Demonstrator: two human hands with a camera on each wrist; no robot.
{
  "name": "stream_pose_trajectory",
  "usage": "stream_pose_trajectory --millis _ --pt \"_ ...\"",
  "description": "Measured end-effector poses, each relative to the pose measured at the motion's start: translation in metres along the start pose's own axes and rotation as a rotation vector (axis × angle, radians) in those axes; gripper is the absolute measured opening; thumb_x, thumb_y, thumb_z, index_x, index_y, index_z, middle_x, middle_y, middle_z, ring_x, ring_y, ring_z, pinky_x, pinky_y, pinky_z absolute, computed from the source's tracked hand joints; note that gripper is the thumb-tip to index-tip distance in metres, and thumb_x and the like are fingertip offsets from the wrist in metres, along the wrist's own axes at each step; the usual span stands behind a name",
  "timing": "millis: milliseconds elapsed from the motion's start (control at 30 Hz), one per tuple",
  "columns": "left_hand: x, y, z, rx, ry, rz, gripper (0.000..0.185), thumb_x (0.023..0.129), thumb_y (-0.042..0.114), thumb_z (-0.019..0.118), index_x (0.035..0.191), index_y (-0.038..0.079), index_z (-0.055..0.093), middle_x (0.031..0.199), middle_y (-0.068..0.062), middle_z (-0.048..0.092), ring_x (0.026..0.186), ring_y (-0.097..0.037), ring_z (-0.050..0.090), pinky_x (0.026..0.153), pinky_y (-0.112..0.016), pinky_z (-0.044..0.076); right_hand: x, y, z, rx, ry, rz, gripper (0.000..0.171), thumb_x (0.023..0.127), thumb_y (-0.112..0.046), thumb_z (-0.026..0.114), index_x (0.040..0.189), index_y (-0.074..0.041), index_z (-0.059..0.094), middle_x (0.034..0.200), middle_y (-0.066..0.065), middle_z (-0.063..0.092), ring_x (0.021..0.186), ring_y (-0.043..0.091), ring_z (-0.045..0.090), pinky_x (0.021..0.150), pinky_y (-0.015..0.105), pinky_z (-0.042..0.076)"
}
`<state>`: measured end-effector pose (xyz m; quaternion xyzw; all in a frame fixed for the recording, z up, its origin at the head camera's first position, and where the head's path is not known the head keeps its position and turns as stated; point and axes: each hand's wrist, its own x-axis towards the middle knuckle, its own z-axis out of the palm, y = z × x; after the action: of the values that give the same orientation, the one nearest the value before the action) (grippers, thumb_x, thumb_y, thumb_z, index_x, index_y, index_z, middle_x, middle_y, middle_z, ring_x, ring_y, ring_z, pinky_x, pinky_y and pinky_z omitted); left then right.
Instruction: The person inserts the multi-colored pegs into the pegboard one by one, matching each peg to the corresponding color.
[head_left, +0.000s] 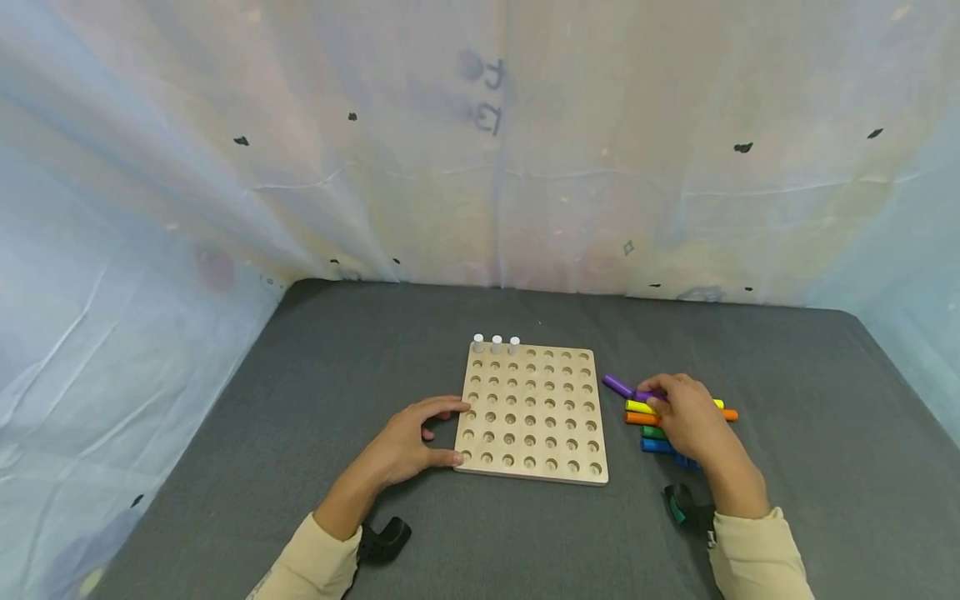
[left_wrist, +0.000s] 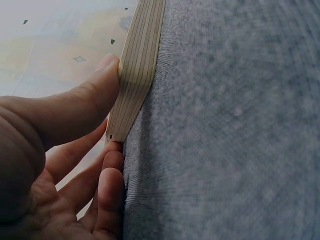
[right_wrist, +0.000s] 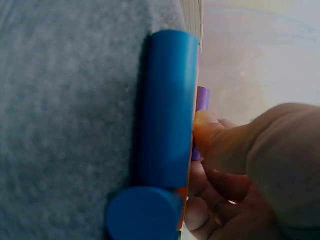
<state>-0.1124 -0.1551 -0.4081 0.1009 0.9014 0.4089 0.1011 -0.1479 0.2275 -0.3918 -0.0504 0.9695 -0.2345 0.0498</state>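
Observation:
A square wooden peg board (head_left: 530,442) with rows of round holes lies on the grey table. Three white pegs (head_left: 497,344) stand upright in its far row, from the left corner. My left hand (head_left: 405,442) rests against the board's left edge, thumb near the front corner and index finger farther back, spread apart. To the right of the board, my right hand (head_left: 693,417) pinches a purple peg (right_wrist: 202,98) between thumb and fingers. Another purple peg (head_left: 617,386) lies just left of it. Under and beside this hand lie yellow (head_left: 637,407), orange (head_left: 641,418), green and blue pegs (right_wrist: 167,110).
A dark grey cloth covers the table (head_left: 337,350). Light, patterned sheeting (head_left: 562,225) hangs behind it and at both sides. Black wrist devices (head_left: 386,540) sit beneath both forearms, close over the cloth.

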Motion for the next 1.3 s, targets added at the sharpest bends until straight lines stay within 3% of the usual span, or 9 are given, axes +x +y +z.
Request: stream_pose_trajectory --millis 300,567,800,1300 --pt "-0.002 0.001 -0.001 -0.004 0.002 0.015 0.064 0.072 0.02 0.09 0.131 0.029 0.065 0.141 0.001 0.059 0.123 -0.02 0.055 0.088 -0.032 0.049 -0.005 -0.002 -0.007 0.021 0.054 -0.054 0.02 0.103 -0.008 0.051 0.117 -0.002 0.064 0.121 0.025 0.061 0.116 0.046 0.05 0.097 0.063 0.039" --pt "-0.002 0.001 -0.001 -0.011 -0.005 0.014 0.065 0.071 0.02 0.09 0.131 0.028 0.064 0.142 0.0 0.058 0.124 -0.021 0.055 0.088 -0.032 0.049 -0.01 -0.006 -0.012 0.062 0.105 -0.143 0.029 0.103 -0.006 0.05 0.129 -0.002 0.062 0.122 0.024 0.058 0.104 0.036 0.056 0.086 0.053 0.046" --pt "-0.002 0.001 0.0 -0.013 0.003 0.019 0.065 0.071 0.019 0.09 0.131 0.027 0.065 0.141 0.001 0.058 0.124 -0.021 0.055 0.087 -0.03 0.049 -0.012 -0.009 -0.014 0.074 0.112 -0.121 0.027 0.103 -0.007 0.051 0.126 -0.007 0.065 0.121 0.02 0.054 0.095 0.03 0.052 0.078 0.041 0.043" --pt "-0.003 0.003 0.0 0.0 0.008 -0.004 0.065 0.07 0.02 0.09 0.13 0.029 0.065 0.139 0.001 0.059 0.122 -0.02 0.055 0.086 -0.031 0.049 -0.016 -0.013 -0.014 0.099 0.166 -0.126 0.021 0.102 -0.006 0.053 0.122 -0.003 0.056 0.107 0.016 0.047 0.088 0.025 0.045 0.072 0.034 0.038"
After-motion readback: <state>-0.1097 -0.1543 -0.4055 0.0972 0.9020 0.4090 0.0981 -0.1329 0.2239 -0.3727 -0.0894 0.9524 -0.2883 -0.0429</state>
